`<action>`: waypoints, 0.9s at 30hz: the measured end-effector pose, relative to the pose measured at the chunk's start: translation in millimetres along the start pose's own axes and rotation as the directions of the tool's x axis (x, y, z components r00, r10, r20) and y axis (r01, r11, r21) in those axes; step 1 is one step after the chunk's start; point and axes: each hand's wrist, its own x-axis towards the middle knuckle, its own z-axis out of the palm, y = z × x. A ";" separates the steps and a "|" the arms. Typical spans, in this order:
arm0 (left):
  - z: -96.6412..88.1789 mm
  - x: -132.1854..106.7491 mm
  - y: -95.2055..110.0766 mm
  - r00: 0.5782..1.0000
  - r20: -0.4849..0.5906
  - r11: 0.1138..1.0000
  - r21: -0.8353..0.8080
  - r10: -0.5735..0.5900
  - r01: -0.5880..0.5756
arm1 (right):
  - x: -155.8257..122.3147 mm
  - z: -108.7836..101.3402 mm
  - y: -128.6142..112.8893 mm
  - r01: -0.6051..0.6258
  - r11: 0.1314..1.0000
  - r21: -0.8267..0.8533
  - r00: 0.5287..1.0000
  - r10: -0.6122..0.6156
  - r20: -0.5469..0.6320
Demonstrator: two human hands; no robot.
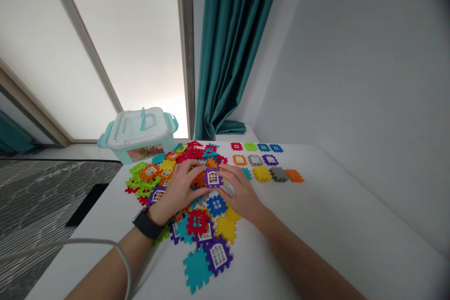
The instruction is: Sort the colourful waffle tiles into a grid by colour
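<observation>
Between both hands is a purple interlocking building tile (213, 178) with a white window insert. My left hand (183, 182) is closed on its left edge, thumb below and fingers above. Across from it, my right hand (242, 193) pinches the right edge with the fingertips. Just behind the held tile an orange piece shows in part; I cannot tell whether it is joined on. Under and around the hands spreads a loose pile of notched tiles, among them a blue tile (216, 206), a red tile (197, 222) and a yellow tile (226, 228).
Right of the pile, tiles lie in rows, including a grey tile (279, 174) and an orange tile (294, 176). A lidded teal tub (142, 133) stands at the table's back left. A pale cable (87, 241) crosses the lower left. Behind hangs a teal curtain (232, 51).
</observation>
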 end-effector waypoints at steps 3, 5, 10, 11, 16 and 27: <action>0.0 0.4 -0.3 1.000 -0.027 1.000 0.014 -0.010 0.010 | 0.7 -0.5 0.4 0.004 1.000 -0.004 1.000 -0.004 -0.020; -0.6 0.4 0.0 1.000 -0.027 1.000 0.001 -0.014 0.014 | 0.6 -0.8 1.5 0.011 1.000 -0.004 1.000 -0.011 -0.023; -1.9 0.2 2.0 0.999 0.004 0.997 -0.070 -0.039 0.039 | -0.9 -2.2 2.4 0.025 1.000 0.004 1.000 -0.025 -0.003; -1.9 0.2 1.9 0.999 0.005 0.996 -0.072 -0.044 0.045 | -0.9 -2.5 2.0 0.026 1.000 0.003 1.000 -0.026 -0.005; -1.0 0.9 -2.2 0.999 -0.023 0.998 -0.053 -0.029 0.028 | 1.1 -4.6 1.5 0.027 1.000 -0.006 1.000 -0.027 0.007; 1.0 0.3 3.7 1.000 0.008 1.000 -0.021 0.022 -0.022 | 4.2 -10.1 -0.7 0.025 1.000 -0.009 0.993 -0.023 0.116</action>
